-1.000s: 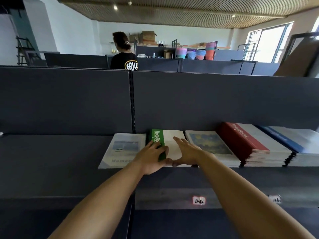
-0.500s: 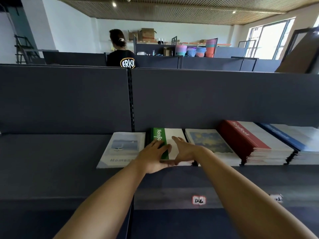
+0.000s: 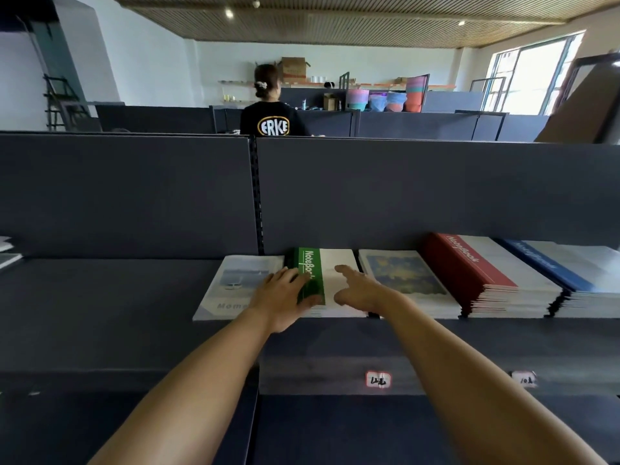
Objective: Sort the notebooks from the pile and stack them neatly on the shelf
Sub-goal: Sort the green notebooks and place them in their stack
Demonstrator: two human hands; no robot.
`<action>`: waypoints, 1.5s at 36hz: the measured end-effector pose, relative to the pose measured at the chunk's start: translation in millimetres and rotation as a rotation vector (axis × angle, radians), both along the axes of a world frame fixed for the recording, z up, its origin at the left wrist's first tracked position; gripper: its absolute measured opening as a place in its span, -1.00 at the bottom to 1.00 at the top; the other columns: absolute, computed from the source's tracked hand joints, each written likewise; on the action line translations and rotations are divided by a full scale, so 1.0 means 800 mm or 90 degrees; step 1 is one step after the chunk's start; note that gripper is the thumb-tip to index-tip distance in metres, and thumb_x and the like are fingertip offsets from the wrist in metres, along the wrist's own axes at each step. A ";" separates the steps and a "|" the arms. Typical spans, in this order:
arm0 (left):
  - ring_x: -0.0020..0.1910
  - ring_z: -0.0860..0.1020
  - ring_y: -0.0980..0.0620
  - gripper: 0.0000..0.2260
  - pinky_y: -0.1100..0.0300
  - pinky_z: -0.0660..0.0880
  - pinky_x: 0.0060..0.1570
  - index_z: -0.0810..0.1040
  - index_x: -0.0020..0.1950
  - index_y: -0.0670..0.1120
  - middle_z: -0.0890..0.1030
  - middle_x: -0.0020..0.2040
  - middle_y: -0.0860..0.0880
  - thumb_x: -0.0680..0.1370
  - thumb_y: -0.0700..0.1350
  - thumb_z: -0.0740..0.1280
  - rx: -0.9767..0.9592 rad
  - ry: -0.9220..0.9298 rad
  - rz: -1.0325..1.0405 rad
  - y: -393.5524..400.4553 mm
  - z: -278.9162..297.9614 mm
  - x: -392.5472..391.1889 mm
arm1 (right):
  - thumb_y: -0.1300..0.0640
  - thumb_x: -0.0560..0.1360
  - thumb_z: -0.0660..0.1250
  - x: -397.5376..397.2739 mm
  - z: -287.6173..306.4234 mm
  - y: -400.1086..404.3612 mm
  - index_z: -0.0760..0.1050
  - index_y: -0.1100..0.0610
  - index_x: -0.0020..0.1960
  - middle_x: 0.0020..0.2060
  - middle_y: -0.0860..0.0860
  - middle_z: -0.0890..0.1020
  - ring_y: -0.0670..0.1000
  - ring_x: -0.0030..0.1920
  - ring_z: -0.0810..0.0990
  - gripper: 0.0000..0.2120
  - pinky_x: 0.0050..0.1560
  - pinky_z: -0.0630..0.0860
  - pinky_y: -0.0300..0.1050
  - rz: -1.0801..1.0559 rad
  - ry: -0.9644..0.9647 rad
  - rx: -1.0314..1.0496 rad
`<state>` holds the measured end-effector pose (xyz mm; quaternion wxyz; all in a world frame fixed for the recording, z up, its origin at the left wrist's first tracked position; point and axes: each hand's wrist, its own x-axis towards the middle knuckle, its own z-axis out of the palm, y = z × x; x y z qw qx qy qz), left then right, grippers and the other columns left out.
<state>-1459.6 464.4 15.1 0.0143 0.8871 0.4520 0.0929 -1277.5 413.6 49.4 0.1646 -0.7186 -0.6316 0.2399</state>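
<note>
A green-and-white notebook stack [image 3: 337,263] lies flat on the dark shelf [image 3: 110,290], in a row of notebook stacks. My left hand [image 3: 280,298] rests on its green spine side with straight fingers, thumb at the front edge. My right hand [image 3: 360,290] lies over the white right part of the cover, fingers relaxed and pointing toward the back panel. Left of it lies a white notebook with a boat picture [image 3: 235,283]. To the right sit a stack with a blue-yellow picture [image 3: 402,276], a red stack [image 3: 483,273] and a blue stack [image 3: 577,273].
A dark back panel [image 3: 402,193] rises behind the shelf. Paper price labels [image 3: 378,379] stick to the shelf's front edge. Some white items [image 3: 6,253] lie at the far left. A person in a black shirt [image 3: 273,119] stands beyond the partition.
My hands, whose thumbs touched at the front of the green stack, have spread slightly apart. The view has shifted a little; the stacks stay in place.
</note>
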 end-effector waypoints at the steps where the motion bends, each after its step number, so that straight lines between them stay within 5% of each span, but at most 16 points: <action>1: 0.51 0.11 -0.05 -0.42 0.01 0.07 0.45 0.17 0.54 0.03 0.19 0.53 -0.01 0.59 0.29 0.00 0.009 -0.010 0.012 -0.003 0.000 -0.006 | 0.13 0.47 0.27 -0.002 0.000 -0.001 0.09 0.01 0.53 0.45 0.12 0.30 0.16 0.40 0.30 -0.32 0.28 0.34 0.00 -0.002 -0.024 0.018; 9: 0.40 0.31 -0.04 -0.49 0.05 0.24 0.36 0.35 0.43 -0.04 0.34 0.45 -0.01 0.61 0.23 0.05 0.040 -0.032 0.117 -0.032 -0.004 -0.074 | -0.12 0.54 0.21 -0.045 -0.016 -0.007 0.32 0.09 0.40 0.32 0.09 0.46 0.13 0.31 0.40 -0.50 0.27 0.33 -0.03 0.088 -0.286 0.161; 27: 0.46 0.25 -0.05 -0.47 0.01 0.18 0.41 0.27 0.49 -0.01 0.32 0.48 -0.03 0.62 0.24 -0.02 0.064 0.054 0.451 -0.106 -0.001 -0.359 | -0.17 0.59 0.10 -0.263 -0.015 0.019 0.26 0.05 0.45 0.40 0.04 0.36 0.10 0.39 0.30 -0.49 0.35 0.24 0.02 0.296 -0.336 0.230; 54: 0.49 0.19 -0.05 -0.50 0.04 0.12 0.44 0.22 0.52 0.00 0.25 0.51 -0.04 0.63 0.20 0.03 0.094 0.064 0.602 -0.073 0.025 -0.679 | -0.11 0.64 0.01 -0.655 0.032 0.122 0.21 0.08 0.47 0.41 0.06 0.35 0.10 0.39 0.31 -0.53 0.35 0.25 0.03 0.467 -0.369 0.271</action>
